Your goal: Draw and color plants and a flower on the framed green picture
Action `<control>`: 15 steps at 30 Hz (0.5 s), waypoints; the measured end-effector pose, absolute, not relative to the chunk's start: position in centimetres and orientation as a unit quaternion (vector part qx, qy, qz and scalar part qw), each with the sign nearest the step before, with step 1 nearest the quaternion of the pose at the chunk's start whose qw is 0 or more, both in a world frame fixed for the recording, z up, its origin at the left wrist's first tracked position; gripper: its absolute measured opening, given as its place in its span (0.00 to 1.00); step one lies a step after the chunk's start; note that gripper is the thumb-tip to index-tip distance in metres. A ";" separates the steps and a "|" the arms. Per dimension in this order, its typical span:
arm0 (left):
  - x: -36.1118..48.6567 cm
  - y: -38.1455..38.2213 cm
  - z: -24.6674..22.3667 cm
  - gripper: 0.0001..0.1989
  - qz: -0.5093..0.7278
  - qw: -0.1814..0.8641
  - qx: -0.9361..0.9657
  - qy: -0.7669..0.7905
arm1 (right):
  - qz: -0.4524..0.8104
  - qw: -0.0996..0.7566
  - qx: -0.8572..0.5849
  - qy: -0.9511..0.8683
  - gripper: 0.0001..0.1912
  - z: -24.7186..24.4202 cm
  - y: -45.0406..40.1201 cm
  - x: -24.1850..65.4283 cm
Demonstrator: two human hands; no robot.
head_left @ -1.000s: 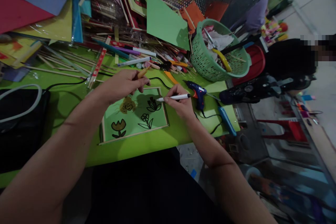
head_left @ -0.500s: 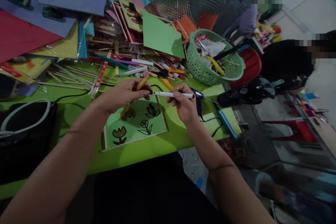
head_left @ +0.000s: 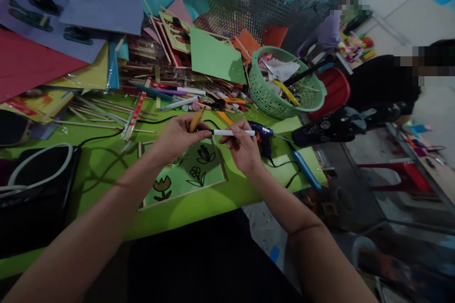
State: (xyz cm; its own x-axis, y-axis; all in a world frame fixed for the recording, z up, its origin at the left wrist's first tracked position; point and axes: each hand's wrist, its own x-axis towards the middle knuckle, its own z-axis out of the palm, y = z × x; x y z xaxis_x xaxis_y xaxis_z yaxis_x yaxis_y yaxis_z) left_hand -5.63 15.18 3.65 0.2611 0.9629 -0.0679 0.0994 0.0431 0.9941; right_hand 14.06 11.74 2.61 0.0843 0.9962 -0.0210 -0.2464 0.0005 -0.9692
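A white marker pen [head_left: 227, 132] lies level between the fingers of my right hand [head_left: 245, 149]. My left hand [head_left: 181, 135] pinches the black marker cap [head_left: 212, 132], which now meets the marker's left end. The same hand also holds a yellow-orange pointed thing [head_left: 196, 120], standing up between thumb and fingers; its kind is unclear. Below both hands lies a green card [head_left: 179, 177] edged with thin wooden sticks. Black-outlined flowers [head_left: 195, 175] are drawn on it, and my left hand and wrist hide its upper left part.
A blue glue gun [head_left: 262, 133] lies right of my right hand, near a blue-handled tool [head_left: 306, 169]. Behind are loose markers [head_left: 179, 103], wooden sticks, coloured sheets [head_left: 216, 54] and a green basket [head_left: 287, 104]. A black case [head_left: 35, 199] stands at left. Another person [head_left: 386, 83] is at right.
The marker's bare tip was apart from the cap in my left hand; now cap and marker are joined. The yellow-orange thing has tilted more upright. The view has shifted slightly.
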 end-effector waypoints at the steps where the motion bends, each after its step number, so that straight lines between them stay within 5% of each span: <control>1: -5.5 15.0 3.6 0.09 0.404 0.553 0.560 0.466 | 0.538 0.581 -0.456 -0.406 0.21 2.6 11.8 14.0; 15: -8.2 15.9 5.1 0.12 0.506 0.490 0.533 0.469 | 0.538 0.545 -0.434 -0.474 0.19 4.3 17.3 11.1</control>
State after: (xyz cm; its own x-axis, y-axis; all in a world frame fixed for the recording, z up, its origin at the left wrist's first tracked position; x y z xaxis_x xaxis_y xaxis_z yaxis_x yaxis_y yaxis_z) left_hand -8.20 15.91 5.13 0.0494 0.9956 0.0799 0.0043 -0.0802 0.9968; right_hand 11.14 17.33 4.31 -0.0276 0.9984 0.0496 -0.1753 0.0440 -0.9835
